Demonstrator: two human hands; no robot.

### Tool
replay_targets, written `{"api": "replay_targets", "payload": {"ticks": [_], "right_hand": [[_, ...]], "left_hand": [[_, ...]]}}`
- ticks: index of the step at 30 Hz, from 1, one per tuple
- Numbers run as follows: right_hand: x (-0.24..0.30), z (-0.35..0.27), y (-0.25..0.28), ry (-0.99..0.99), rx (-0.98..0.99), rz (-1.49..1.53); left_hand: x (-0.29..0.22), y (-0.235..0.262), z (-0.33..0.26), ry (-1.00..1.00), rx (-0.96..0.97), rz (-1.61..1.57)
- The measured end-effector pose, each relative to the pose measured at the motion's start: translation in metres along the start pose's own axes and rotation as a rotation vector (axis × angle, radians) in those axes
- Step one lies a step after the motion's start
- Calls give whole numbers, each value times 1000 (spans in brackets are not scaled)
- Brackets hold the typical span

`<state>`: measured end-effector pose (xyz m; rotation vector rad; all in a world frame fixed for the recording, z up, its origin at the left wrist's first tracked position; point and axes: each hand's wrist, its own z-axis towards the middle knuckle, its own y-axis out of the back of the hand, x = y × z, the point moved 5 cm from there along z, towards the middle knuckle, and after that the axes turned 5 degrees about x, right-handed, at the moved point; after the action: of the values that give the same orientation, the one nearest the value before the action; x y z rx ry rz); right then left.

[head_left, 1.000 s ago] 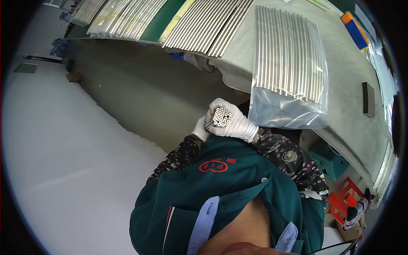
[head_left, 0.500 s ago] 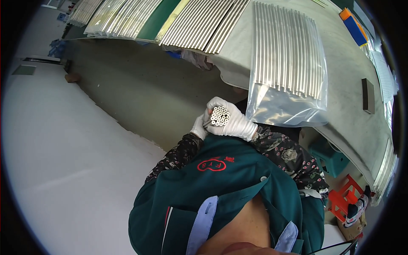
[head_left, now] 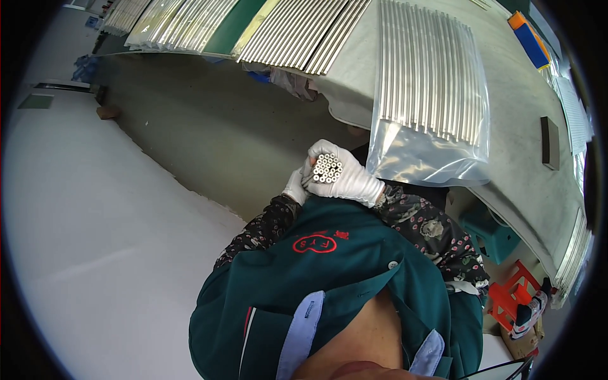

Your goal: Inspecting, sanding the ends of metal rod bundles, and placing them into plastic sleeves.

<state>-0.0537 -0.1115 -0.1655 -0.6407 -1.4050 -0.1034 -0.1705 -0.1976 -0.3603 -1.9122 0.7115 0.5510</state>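
Right hand (head_left: 350, 182) curled around tube bundle (head_left: 327, 168), ends exposed.

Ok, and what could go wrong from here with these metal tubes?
The bundled metal tubes might slip from the right hand, as no band shows around their ends. The clear bag overhangs the edge of the table, close to the flowered right sleeve, which could snag it.

Gloves (head_left: 356, 183) white; tube bundle (head_left: 327, 168) silvery; sleeves (head_left: 432, 229) black, floral; jacket (head_left: 358, 231) dark green; stool (head_left: 522, 294) red.
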Motion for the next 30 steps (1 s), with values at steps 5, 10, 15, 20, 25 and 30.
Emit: {"api": "replay_targets", "payload": {"ticks": [5,10,15,20,25,30], "right_hand": [[1,-2,-1,0,3,-19],[-1,-2,1,-9,-28,-21],[-6,-2,4,-54,-20,79],[10,-10,7,-206,-18,22],[27,-40,-13,-495,84,596],[34,-51,-10,-506,83,571]], "left_hand": [[3,0,-5,76,-179,8],[10,15,-2,164,-181,155],[6,22,4,77,-143,382],[-16,12,-8,-80,22,559],[-67,53,-21,-460,-188,1201],[-190,-83,-23,-447,-264,568]]}}
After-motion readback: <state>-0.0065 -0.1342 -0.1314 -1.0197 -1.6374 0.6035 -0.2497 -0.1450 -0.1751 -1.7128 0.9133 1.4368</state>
